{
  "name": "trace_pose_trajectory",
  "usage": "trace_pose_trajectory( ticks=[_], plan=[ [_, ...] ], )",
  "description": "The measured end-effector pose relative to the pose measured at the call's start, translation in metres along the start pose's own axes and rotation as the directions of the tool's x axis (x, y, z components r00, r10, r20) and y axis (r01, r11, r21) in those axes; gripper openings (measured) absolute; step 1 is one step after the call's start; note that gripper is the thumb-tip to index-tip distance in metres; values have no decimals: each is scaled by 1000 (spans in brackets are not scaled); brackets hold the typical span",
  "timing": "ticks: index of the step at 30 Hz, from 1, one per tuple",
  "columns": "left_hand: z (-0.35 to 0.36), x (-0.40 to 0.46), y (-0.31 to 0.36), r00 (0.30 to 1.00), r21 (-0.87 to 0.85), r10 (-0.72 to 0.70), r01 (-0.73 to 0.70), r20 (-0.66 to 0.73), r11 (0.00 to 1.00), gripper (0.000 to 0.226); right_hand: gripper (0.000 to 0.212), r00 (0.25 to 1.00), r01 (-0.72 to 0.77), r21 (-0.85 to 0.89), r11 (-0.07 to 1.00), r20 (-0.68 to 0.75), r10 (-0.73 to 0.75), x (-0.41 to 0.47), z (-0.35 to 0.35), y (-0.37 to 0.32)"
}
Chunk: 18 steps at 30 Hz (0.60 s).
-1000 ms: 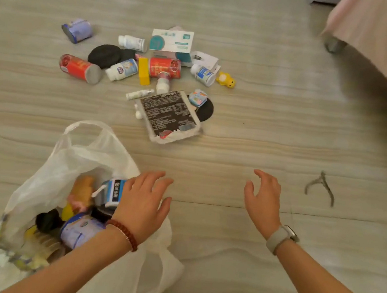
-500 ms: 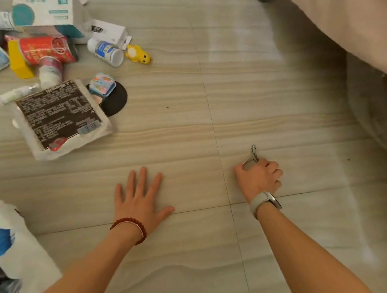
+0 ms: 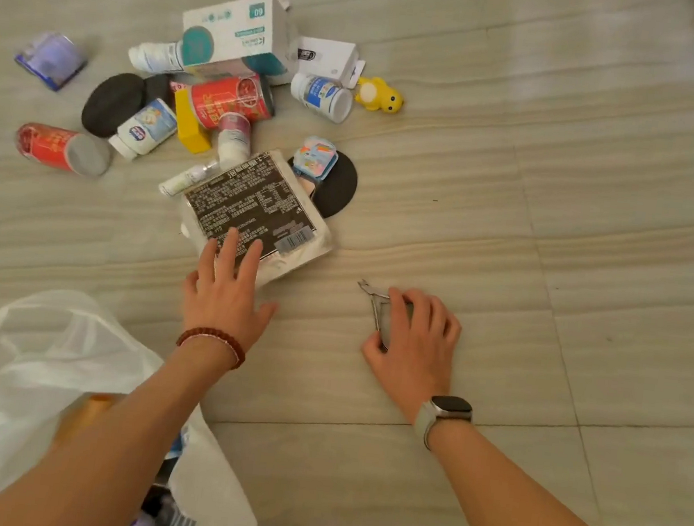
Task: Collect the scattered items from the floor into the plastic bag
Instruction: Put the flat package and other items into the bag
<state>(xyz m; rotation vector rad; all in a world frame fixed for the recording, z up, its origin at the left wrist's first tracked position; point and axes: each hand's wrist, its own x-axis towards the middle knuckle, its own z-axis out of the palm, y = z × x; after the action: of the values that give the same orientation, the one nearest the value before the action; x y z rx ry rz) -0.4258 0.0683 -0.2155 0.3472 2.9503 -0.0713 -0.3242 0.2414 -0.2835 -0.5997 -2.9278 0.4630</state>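
A: Nearest the camera?
B: Plastic bag [image 3: 37, 380], lower left of frame, white, mouth open w/ stuff inside. Left forearm crosses over it.
A: Hands?
B: Left hand [image 3: 227, 288], frame center, fingers straight & spread, tips resting on the near edge of a flat packet [image 3: 257, 206] w/ a dark printed label. Red bead bracelet [image 3: 213, 341] on that wrist. Right hand [image 3: 414, 338], right of center, curled round metal nippers [image 3: 375, 304]; their tip pokes out toward upper left. Can't tell if they're off the floor [image 3: 574, 244]. Watch [image 3: 447, 410] on that wrist.
A: Further out?
B: Pile in upper left: black disc [image 3: 340, 189] just behind the packet, small colorful tin [image 3: 315, 159] on it. Yellow box [image 3: 190, 126], red can [image 3: 231, 100], white bottle [image 3: 145, 128], another red can [image 3: 57, 149] at far left. Beyond: white bottle w/ blue label [image 3: 322, 97], yellow duck toy [image 3: 380, 95], teal-and-white carton [image 3: 232, 32] at top.
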Motion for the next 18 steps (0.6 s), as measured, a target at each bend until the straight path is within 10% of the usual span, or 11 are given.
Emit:
trace_pose_trajectory(
  ticks=[3, 12, 18],
  plan=[
    [4, 25, -15, 996, 9, -3, 2, 94, 1000, 67, 54, 1000, -2, -20, 1000, -17, 2, 1, 4, 0],
    [-29, -1, -16, 948, -229, 175, -239, -266, 944, 23, 54, 999, -19, 40, 999, -43, 20, 1, 6, 0],
    [-11, -88, -9, 846, -14, 526, -529, -88, 848, 4, 65, 957, -231, 520, 822, -33, 289, 2, -18, 1]
  ],
)
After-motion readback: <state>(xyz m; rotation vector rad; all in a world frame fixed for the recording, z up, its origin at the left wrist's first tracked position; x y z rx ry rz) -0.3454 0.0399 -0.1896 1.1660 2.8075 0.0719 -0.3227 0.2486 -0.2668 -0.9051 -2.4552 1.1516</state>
